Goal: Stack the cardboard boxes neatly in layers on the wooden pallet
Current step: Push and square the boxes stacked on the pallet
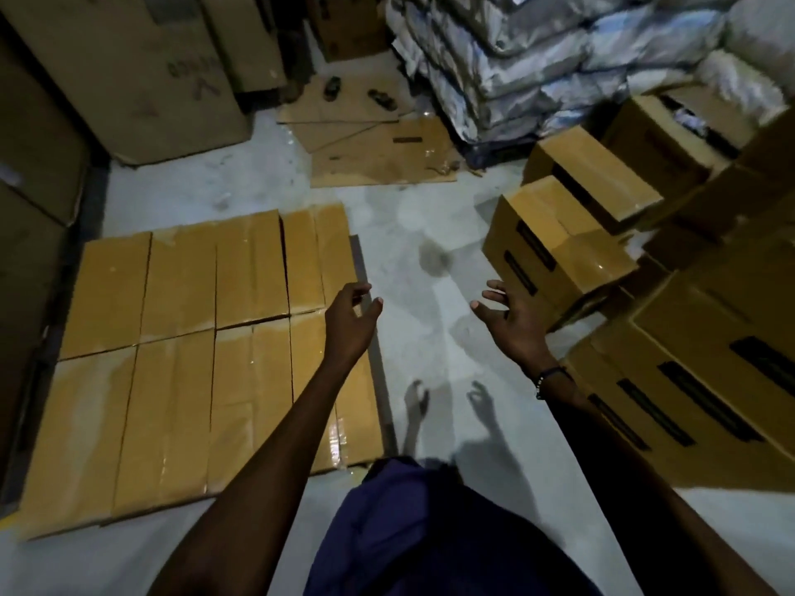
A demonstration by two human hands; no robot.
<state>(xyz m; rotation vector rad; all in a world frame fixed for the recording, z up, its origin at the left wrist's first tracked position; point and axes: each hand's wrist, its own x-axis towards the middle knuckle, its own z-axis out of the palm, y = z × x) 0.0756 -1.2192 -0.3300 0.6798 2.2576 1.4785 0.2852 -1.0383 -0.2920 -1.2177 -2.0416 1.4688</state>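
Boxes (206,337) lie flat in one tight layer on the pallet (365,294), whose right edge shows as a dark strip. Your left hand (350,322) hovers over that edge, fingers loosely spread, holding nothing. Your right hand (512,322) hangs empty, fingers splayed, beside the loose stack (555,251) at right.

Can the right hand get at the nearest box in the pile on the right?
Probably yes. The right hand is open and empty, right beside that box, with only bare floor between them.
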